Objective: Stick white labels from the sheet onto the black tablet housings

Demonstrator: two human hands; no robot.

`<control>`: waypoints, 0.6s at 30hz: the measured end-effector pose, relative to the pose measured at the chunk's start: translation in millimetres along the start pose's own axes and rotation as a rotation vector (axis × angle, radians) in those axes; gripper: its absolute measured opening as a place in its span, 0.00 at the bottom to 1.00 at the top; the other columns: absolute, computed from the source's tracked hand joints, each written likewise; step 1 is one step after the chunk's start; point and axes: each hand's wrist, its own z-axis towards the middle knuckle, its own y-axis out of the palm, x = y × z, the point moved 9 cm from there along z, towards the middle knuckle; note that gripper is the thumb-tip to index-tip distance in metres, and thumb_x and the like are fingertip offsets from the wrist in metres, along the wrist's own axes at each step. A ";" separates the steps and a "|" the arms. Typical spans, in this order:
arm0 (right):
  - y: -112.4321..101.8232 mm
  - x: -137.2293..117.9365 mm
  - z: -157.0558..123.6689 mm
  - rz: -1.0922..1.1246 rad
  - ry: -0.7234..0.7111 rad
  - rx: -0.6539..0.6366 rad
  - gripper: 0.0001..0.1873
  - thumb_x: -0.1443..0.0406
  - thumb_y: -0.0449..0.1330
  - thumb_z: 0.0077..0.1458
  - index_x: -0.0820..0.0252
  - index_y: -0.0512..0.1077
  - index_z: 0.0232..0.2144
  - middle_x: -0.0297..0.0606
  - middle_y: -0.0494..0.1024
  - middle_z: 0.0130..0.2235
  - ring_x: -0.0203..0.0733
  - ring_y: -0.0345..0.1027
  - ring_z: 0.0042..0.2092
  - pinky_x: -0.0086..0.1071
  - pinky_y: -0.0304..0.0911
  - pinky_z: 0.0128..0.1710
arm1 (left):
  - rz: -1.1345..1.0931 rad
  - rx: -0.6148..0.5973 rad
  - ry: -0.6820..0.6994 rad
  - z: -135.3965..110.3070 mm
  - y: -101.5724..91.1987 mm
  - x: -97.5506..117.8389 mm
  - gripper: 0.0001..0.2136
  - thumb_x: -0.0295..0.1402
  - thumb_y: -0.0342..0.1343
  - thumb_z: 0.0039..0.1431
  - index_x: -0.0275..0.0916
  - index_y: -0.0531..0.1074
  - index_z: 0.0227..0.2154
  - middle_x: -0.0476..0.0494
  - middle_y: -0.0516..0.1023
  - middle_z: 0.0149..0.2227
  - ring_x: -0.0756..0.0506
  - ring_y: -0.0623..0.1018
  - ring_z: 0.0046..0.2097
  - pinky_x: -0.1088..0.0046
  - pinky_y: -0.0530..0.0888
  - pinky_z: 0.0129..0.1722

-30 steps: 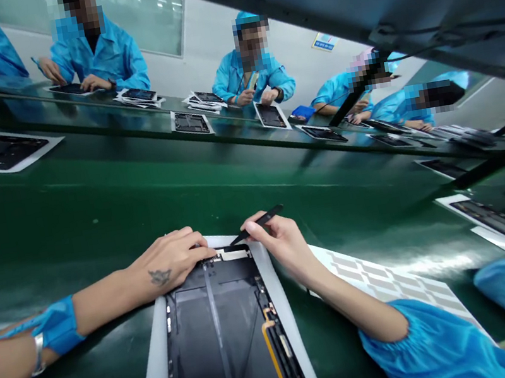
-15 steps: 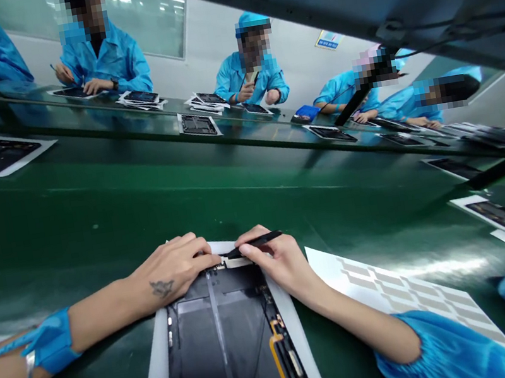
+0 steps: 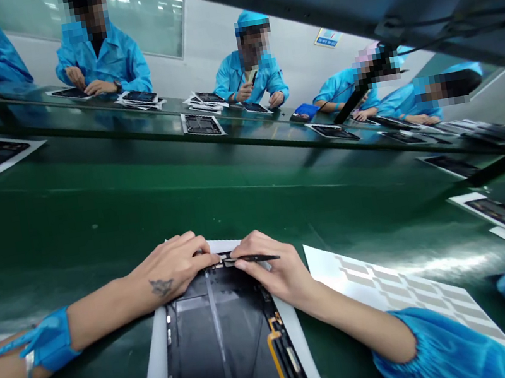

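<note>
Apparently, the near tablet shell (image 3: 243,324) has its orange cable (image 3: 275,351) in place, with work at its far edge unfinished: the right hand (image 3: 282,273) pinches black tweezers (image 3: 263,257) there, the left hand (image 3: 176,268) bends over that edge, any grip unclear. Both partly hide the contact spot; a patterned sheet (image 3: 392,285) lies right.

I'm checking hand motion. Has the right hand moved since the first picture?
Yes: against the tablet housing, the right hand has shifted left and lower in view, toward the left hand.
</note>
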 end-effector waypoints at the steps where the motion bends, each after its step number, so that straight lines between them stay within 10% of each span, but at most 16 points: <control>1: -0.8 0.1 0.0 0.000 0.001 0.009 0.10 0.62 0.56 0.66 0.57 0.76 0.37 0.39 0.79 0.32 0.43 0.72 0.35 0.38 0.67 0.37 | -0.003 -0.001 0.000 -0.1 -0.1 0.0 0.18 0.20 0.43 0.65 0.44 0.70 0.50 0.44 0.73 0.43 0.45 0.70 0.41 0.72 0.67 0.35; 18: -2.3 -1.0 -2.3 -0.014 -0.014 0.030 0.09 0.64 0.56 0.66 0.58 0.76 0.38 0.40 0.79 0.32 0.43 0.72 0.35 0.38 0.68 0.37 | 0.018 0.071 0.037 -1.7 -0.6 0.6 0.17 0.19 0.44 0.64 0.43 0.70 0.48 0.45 0.73 0.43 0.46 0.70 0.40 0.71 0.66 0.35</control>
